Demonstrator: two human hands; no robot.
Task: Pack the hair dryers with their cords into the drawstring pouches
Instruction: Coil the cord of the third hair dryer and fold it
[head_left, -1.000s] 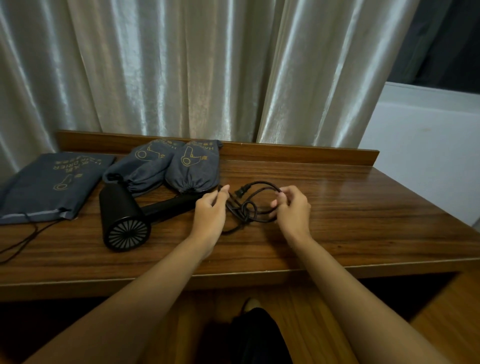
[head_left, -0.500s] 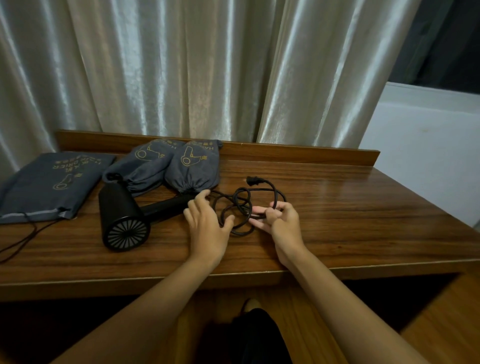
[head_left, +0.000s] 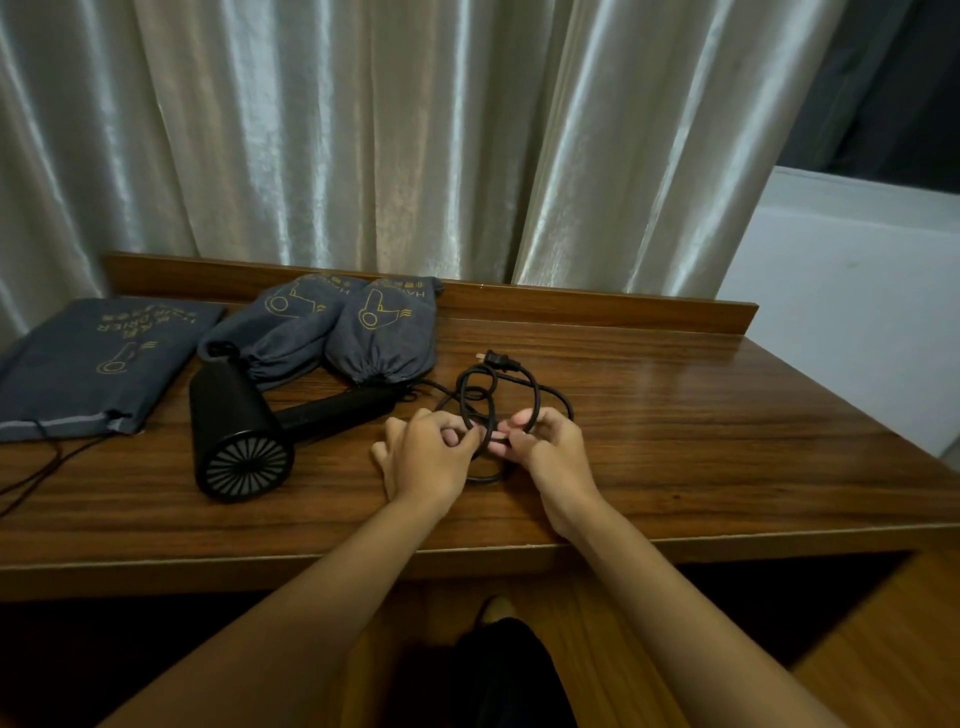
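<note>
A single wide-angle head camera looks forward and steeply down from a person standing at the near edge of a wooden table, close enough that both forearms run up from the bottom of the frame. The view faces a curtain behind the table, with straight lines bowing toward the edges. The floor beneath shows at the bottom.

A wooden counter with a raised back ledge stood before pale, shiny curtains. A white wall showed at far right.
</note>
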